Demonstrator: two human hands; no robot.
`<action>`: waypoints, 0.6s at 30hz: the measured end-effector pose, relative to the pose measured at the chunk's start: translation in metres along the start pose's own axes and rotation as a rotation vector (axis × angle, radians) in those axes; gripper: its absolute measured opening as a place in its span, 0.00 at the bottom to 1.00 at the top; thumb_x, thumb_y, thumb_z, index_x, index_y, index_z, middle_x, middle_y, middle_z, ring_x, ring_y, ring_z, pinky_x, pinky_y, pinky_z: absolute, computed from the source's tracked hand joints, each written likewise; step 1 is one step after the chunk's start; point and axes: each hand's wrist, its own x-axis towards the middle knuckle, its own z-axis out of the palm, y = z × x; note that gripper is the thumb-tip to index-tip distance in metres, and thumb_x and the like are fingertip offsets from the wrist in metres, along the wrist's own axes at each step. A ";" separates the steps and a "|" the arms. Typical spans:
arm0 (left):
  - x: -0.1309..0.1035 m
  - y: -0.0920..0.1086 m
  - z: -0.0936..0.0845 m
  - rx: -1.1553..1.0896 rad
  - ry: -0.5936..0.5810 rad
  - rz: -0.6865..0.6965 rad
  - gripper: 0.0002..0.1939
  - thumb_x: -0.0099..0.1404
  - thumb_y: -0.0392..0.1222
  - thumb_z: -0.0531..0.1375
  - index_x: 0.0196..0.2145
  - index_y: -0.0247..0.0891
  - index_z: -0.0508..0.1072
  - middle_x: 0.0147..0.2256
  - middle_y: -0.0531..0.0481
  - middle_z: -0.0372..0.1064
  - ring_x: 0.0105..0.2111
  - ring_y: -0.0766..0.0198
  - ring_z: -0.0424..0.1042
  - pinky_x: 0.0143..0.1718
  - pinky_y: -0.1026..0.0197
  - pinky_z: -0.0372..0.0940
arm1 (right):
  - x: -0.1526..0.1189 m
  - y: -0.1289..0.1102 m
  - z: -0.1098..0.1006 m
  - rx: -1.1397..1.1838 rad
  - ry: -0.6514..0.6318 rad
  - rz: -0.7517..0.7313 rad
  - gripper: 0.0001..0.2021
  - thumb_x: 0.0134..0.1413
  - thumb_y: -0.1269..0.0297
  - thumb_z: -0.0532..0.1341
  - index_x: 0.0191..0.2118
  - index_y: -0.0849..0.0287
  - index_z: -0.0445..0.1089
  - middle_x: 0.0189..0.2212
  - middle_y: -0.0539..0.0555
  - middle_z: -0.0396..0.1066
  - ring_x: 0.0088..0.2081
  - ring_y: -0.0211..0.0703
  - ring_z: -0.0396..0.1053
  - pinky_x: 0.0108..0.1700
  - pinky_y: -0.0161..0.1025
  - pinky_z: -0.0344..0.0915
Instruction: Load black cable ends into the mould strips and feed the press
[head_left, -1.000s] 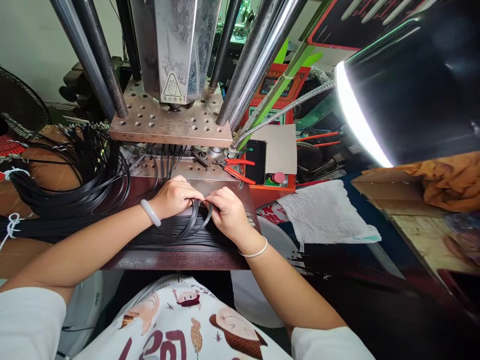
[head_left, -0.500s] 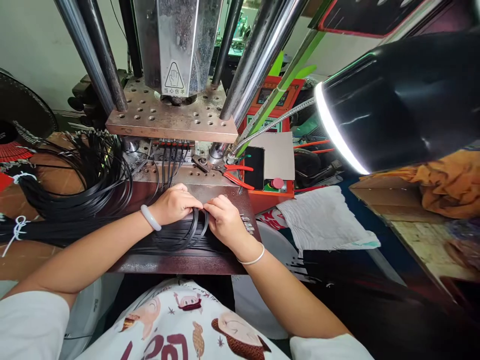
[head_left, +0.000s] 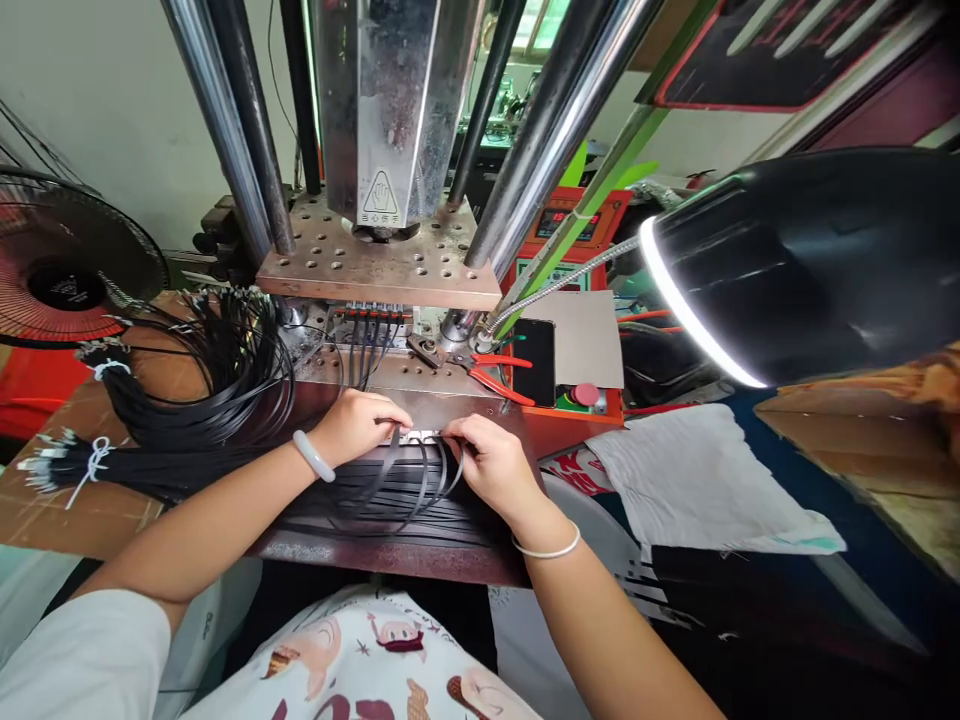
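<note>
In the head view my left hand [head_left: 361, 424] is closed, thumb and forefinger pinching a flat black cable [head_left: 388, 470] near its end. My right hand [head_left: 491, 462] is closed too, its fingertips on another black cable [head_left: 454, 478]. Between the fingertips lies a small light metal strip [head_left: 421, 437], with cable ends set along it. The cables curve down in loops over a layer of long black cables [head_left: 435, 505] on the dark red work plate [head_left: 375, 562]. Beyond my hands, several black cables [head_left: 367, 345] run from under the upper plate of the press [head_left: 375, 275].
Red-handled pliers [head_left: 499, 375] and a phone [head_left: 536, 362] lie right of the press. A red control box [head_left: 592, 215] stands behind. Tied cable bundles [head_left: 202, 410] lie left, near a fan [head_left: 67, 275]. A lamp [head_left: 795, 270] hangs at right above a cloth [head_left: 720, 475].
My hands have moved apart, and the small metal strip now shows between them. More cable loops hang from it. The whole view has shifted, so things appear lower and farther right.
</note>
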 end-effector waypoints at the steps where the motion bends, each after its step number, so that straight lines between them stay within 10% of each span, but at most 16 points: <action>1: -0.001 0.000 0.001 0.030 -0.005 -0.011 0.15 0.57 0.22 0.56 0.29 0.37 0.78 0.27 0.53 0.76 0.28 0.68 0.74 0.34 0.67 0.68 | 0.001 0.000 0.000 -0.025 -0.009 -0.034 0.09 0.56 0.77 0.54 0.32 0.58 0.68 0.26 0.53 0.70 0.30 0.42 0.67 0.32 0.38 0.65; 12: -0.011 0.022 0.004 0.579 -0.197 0.402 0.17 0.70 0.32 0.48 0.28 0.35 0.71 0.25 0.49 0.68 0.25 0.64 0.65 0.33 0.59 0.61 | 0.006 0.010 -0.001 -0.012 -0.044 -0.109 0.11 0.56 0.78 0.54 0.35 0.58 0.71 0.34 0.58 0.75 0.41 0.46 0.72 0.43 0.45 0.71; 18: -0.011 0.020 -0.007 0.585 -0.248 0.145 0.13 0.68 0.31 0.51 0.35 0.34 0.75 0.36 0.45 0.73 0.31 0.63 0.71 0.33 0.62 0.65 | 0.007 0.010 -0.002 -0.006 -0.062 -0.093 0.10 0.58 0.77 0.53 0.34 0.57 0.69 0.32 0.56 0.74 0.35 0.44 0.71 0.38 0.41 0.71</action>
